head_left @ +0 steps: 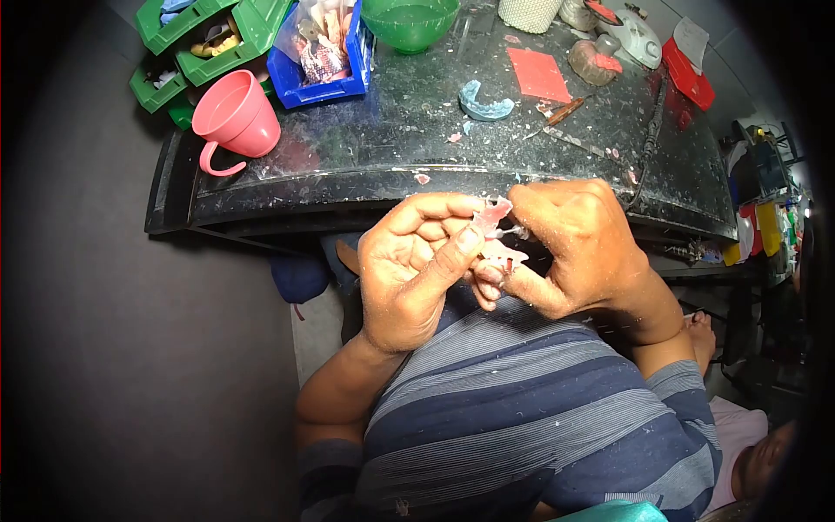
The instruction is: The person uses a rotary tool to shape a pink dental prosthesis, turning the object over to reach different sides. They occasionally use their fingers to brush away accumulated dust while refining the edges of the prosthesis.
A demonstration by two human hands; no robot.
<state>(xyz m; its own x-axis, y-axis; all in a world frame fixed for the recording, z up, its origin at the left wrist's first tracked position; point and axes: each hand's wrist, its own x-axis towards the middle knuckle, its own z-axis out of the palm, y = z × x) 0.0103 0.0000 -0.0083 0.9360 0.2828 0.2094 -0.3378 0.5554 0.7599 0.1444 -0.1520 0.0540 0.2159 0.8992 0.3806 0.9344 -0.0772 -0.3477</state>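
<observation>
A small pink denture plate [492, 217] with ragged, pale edges is held up in front of my striped shirt. My left hand [413, 265] is closed on it, thumb on top and fingers behind. Close against its right side, my right hand [578, 244] is curled around a handpiece whose slim metal tip [513, 232] points at the plate's middle. The handpiece's body is hidden inside the fist. Pale dust specks both hands.
On the dusty black bench lie a blue horseshoe-shaped piece [484, 103], a red sheet [538, 75] and a wooden-handled knife [561, 115]. A pink mug [237, 117], blue bin [323, 90], green bins [235, 39] and green bowl [411, 26] stand left. Another person [735, 435] is lower right.
</observation>
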